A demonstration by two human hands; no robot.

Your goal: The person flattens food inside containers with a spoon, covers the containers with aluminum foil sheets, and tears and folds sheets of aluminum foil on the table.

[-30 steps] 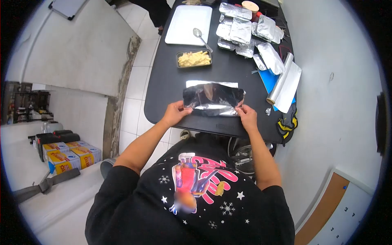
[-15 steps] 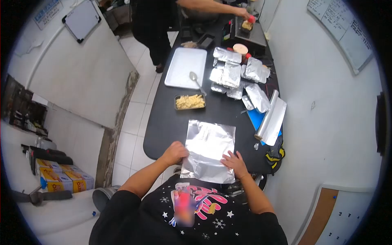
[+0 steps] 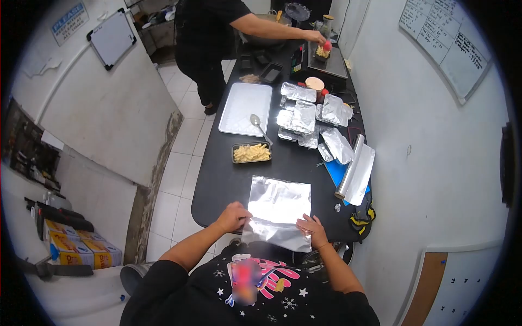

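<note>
A sheet of aluminum foil (image 3: pixel 280 198) lies at the near edge of the black table, its near part bending down over the edge toward me. My left hand (image 3: pixel 234 217) is closed on the foil's left side, fingers curled at the margin. On the opposite side, my right hand (image 3: pixel 313 230) grips the foil's right margin, with its fingers over the top surface; the thumb is hard to see. Beyond the foil stands a black rectangular tub of pale yellow pasta-like food (image 3: pixel 252 153), uncovered.
A white tray (image 3: pixel 239 108) with a metal spoon (image 3: pixel 255 120) is farther back. Foil-covered containers (image 3: pixel 303 117) are stacked right of it, near a foil roll (image 3: pixel 350 168). Across the table (image 3: pixel 217 185), a co-worker's hand (image 3: pixel 315 37) is above a tub on a scale (image 3: pixel 334 65).
The camera view has tilted, so the table sits lower in the picture. My right hand's fingers have drawn closer together at the foil's edge. The co-worker's arm is more in view.
</note>
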